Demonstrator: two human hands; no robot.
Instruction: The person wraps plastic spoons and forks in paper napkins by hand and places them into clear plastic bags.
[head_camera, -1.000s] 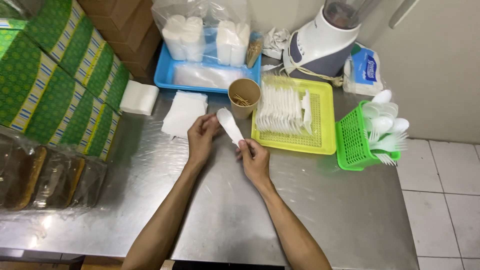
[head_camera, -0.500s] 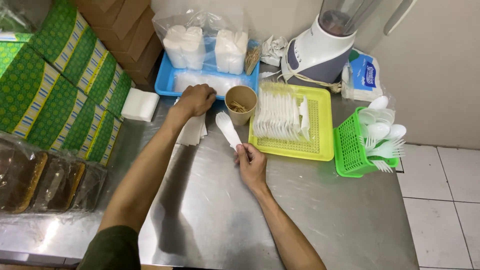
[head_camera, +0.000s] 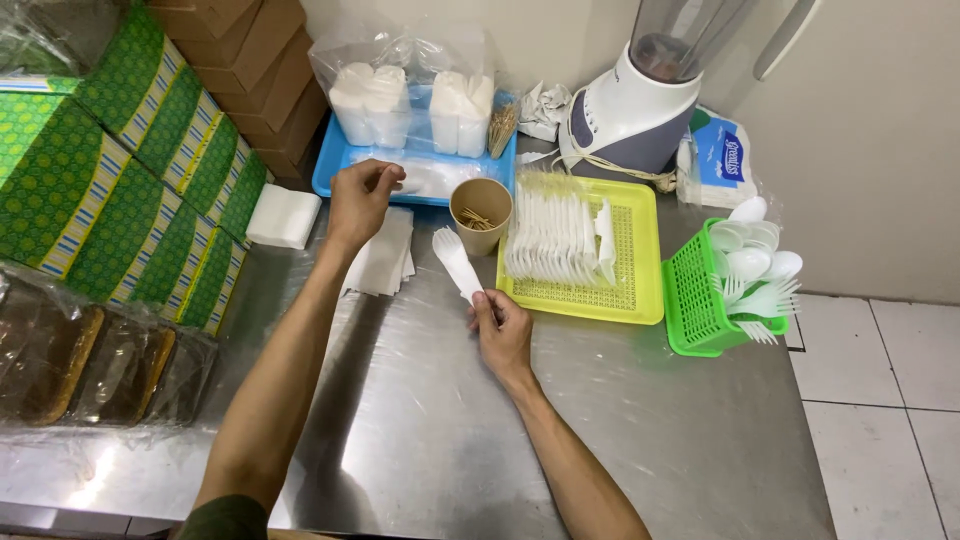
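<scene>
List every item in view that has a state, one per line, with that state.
left hand: fingers pinched over the blue tray
right hand: shut on the wrapped spoon, held tilted above the table
paper cup: upright, open, toothpicks inside
yellow tray: partly filled with wrapped cutlery
green basket: holds loose white spoons and forks
blender: upright, cord coiled at its base

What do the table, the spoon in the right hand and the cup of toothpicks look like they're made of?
Table: likely stainless steel, with a brushed sheen and blurred reflections. Spoon held by the right hand: probably white plastic, thin and matte. Cup: seemingly brown paper, dull with a rolled rim.
</scene>
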